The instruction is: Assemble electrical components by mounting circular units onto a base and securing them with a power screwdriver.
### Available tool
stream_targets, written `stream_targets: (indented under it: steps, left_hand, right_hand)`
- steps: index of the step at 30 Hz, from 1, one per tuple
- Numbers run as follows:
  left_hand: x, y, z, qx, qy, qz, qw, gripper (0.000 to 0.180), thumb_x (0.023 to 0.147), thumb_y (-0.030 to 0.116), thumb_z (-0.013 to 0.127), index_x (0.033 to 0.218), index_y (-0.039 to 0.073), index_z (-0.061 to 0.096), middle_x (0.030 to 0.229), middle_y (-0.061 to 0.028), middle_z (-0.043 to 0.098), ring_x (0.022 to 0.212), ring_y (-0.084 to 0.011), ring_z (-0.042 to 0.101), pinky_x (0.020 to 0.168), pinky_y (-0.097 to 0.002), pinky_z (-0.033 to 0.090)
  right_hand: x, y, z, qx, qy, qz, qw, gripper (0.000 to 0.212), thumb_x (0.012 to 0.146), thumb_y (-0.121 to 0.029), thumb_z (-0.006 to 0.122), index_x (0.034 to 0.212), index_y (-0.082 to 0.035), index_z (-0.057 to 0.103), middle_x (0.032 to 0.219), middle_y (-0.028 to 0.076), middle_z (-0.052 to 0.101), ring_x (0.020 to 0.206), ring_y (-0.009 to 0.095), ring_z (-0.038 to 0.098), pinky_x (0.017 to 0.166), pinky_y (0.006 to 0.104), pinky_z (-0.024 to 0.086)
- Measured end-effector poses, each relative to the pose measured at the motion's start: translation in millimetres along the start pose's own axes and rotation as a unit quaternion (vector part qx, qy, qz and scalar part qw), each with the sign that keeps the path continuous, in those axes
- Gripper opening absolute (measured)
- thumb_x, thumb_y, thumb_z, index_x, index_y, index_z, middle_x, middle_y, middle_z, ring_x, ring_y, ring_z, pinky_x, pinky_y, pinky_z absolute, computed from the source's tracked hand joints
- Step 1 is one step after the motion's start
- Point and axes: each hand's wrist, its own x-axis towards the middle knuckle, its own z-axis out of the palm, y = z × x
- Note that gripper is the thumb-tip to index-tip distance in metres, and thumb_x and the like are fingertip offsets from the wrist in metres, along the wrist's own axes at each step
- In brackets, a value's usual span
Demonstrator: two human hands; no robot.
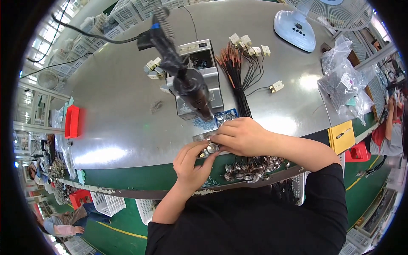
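Near the front edge of the table, my left hand (189,165) pinches a small round metal part (212,148) between thumb and fingers. My right hand (244,137) is closed at the part's right side, its fingertips partly hidden behind it. A flat metal plate (204,135) lies just beyond the fingers. Above and past them hangs a dark electric screwdriver (193,91), tip pointing down, in front of a grey screw feeder (216,91). Loose small screws (205,124) and a blue circuit-board-like piece (226,116) lie between the feeder and my hands.
Right of the feeder runs a bundle of black wires (240,100) with white connectors (277,86). Several round metal parts (250,172) sit at the front edge. Farther out are a fan (297,30), plastic bags (342,83), a yellow pad (341,137) and a red bin (72,122).
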Motion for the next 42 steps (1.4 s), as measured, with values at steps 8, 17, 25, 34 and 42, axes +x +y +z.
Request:
stream_targets:
  steps: [8,17,25,34,42]
  left_hand:
    - [-3.8,5.0,-5.0,0.048,-0.019,0.027,0.998,0.051,0.068,0.008,0.098,0.107,-0.001,0.066,0.099,-0.0149,0.076,0.090,-0.0289,0.075,0.074,-0.0341,0.060]
    - [12.5,16.4,14.2,-0.084,-0.149,-0.031,0.985,0.048,0.081,0.030,0.090,0.114,0.001,0.070,0.105,-0.0130,0.074,0.088,-0.0297,0.074,0.077,-0.0395,0.060]
    - [3.8,17.7,44.7,-0.121,-0.275,0.006,0.954,0.031,0.087,0.025,0.085,0.109,0.006,0.073,0.102,-0.0079,0.072,0.087,-0.0269,0.073,0.073,-0.0365,0.059]
    - [4.9,4.2,42.5,-0.160,-0.273,0.004,0.949,0.035,0.086,0.023,0.084,0.114,0.005,0.073,0.107,-0.0090,0.072,0.090,-0.0272,0.072,0.075,-0.0374,0.059]
    - [35.1,15.3,65.4,-0.130,-0.342,0.082,0.927,0.051,0.087,0.028,0.081,0.132,0.007,0.068,0.132,-0.0091,0.065,0.115,-0.0289,0.063,0.096,-0.0428,0.053]
  right_hand:
    - [-1.1,13.6,5.9,-0.001,0.072,-0.071,0.995,0.039,0.085,-0.027,0.079,0.115,-0.004,0.070,0.100,0.006,0.068,0.091,0.024,0.070,0.077,0.0368,0.059]
    - [22.9,109.3,-63.0,-0.109,0.422,0.159,0.886,0.024,0.095,-0.023,0.075,0.100,-0.001,0.068,0.087,0.012,0.069,0.081,0.032,0.068,0.073,0.0363,0.054]
    - [55.5,197.7,-73.2,-0.389,0.321,0.206,0.839,0.038,0.090,-0.036,0.083,0.089,0.000,0.070,0.087,0.013,0.069,0.088,0.031,0.065,0.077,0.0426,0.051]
    - [-14.7,67.6,-70.7,0.085,-0.051,0.334,0.937,0.030,0.098,-0.020,0.072,0.081,0.003,0.062,0.066,0.017,0.055,0.059,0.030,0.050,0.059,0.0390,0.044]
    - [-39.4,31.0,-17.4,-0.044,-0.047,0.359,0.931,0.024,0.097,-0.018,0.066,0.083,0.001,0.062,0.078,0.020,0.065,0.073,0.045,0.063,0.065,0.0526,0.049]
